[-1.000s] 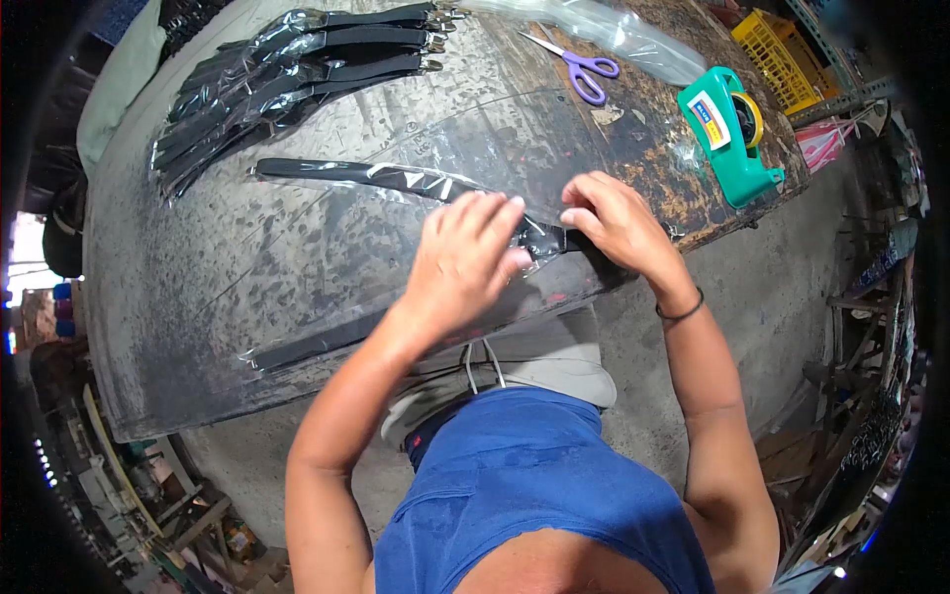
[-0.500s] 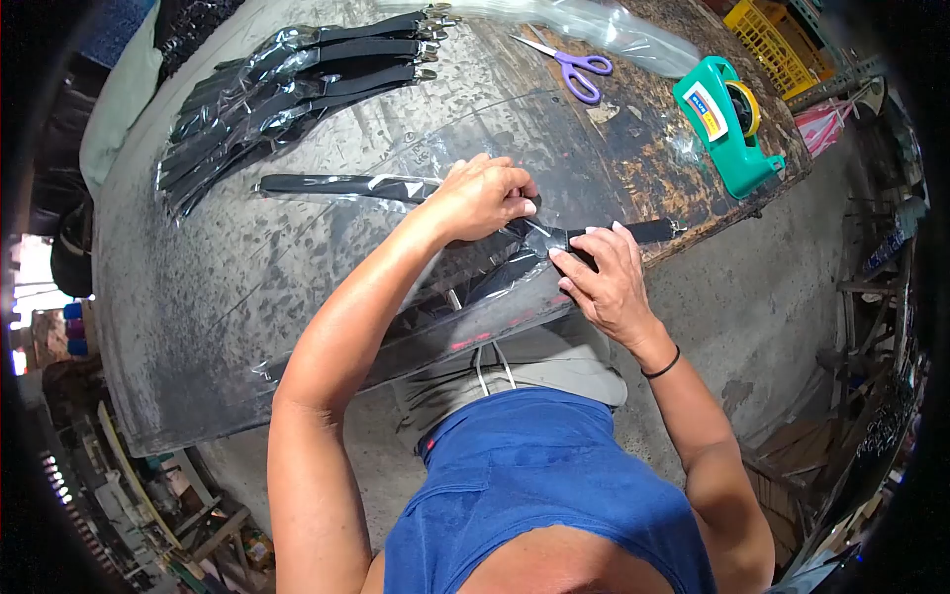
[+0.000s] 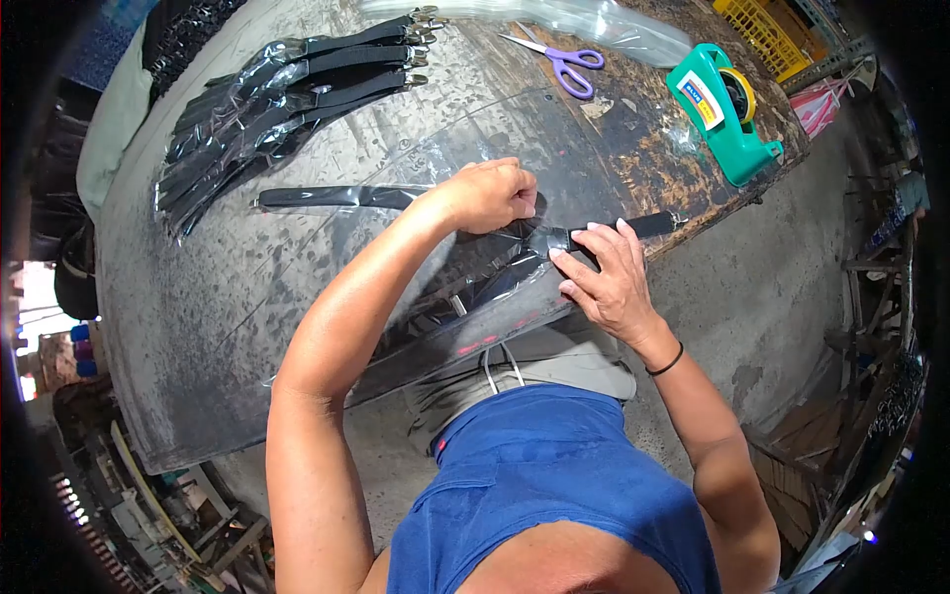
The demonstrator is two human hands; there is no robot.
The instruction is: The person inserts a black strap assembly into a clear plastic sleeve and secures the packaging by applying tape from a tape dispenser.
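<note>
At the table's (image 3: 228, 317) near edge, the black strap (image 3: 547, 241) is apparently being straightened, steadied under the right hand (image 3: 612, 282), fingers apart; the left hand (image 3: 492, 198) is curled (grip cannot be told); steady pressure seems needed.

Pretty bright overall, glare off the long black plastic-wrapped strap (image 3: 332, 197); the scuffed grey worktop (image 3: 228, 287) darkens toward its near edge. Fisheye warp, black frame corners.

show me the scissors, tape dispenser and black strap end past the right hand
Scissors (image 3: 555, 55): head view, where the handles meet.
Tape dispenser (image 3: 729, 139): head view, green body below label.
Black strap end (image 3: 656, 225): head view, its middle.
</note>
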